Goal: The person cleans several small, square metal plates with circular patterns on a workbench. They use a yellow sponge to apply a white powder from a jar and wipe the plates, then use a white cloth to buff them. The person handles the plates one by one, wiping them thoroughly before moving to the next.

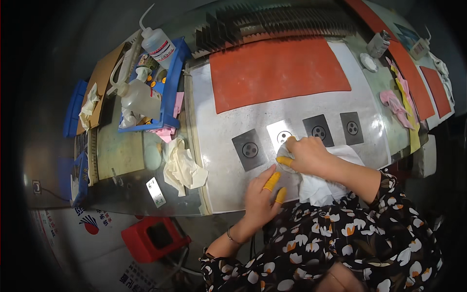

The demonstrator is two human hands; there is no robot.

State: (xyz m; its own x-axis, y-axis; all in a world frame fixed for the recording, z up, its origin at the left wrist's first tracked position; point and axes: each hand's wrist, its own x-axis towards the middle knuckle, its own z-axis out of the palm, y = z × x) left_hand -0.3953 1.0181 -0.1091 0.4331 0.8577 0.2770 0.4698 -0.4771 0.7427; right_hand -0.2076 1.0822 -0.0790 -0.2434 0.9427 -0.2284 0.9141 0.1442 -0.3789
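Note:
Four-cornered thin metal plates, each with a round three-hole mark, lie in a row on the white work sheet (226,190). My right hand (311,155), with yellow finger cots, is closed on a white cloth (315,189) at the lower edge of the shiny plate (280,131). The cloth's loose end hangs toward my lap. My left hand (260,199), also in yellow finger cots, is left of it over the sheet, fingers apart and holding nothing. Left of the shiny plate lies a dark plate (241,142); to its right are another dark plate (311,124) and a grey plate (348,121).
An orange-red mat (277,73) lies beyond the plates, before a rack of thin upright plates (292,22). At left are a blue tray (170,92) with squeeze bottles (158,44) and a crumpled cloth (182,168). A red stool (141,241) stands below the table.

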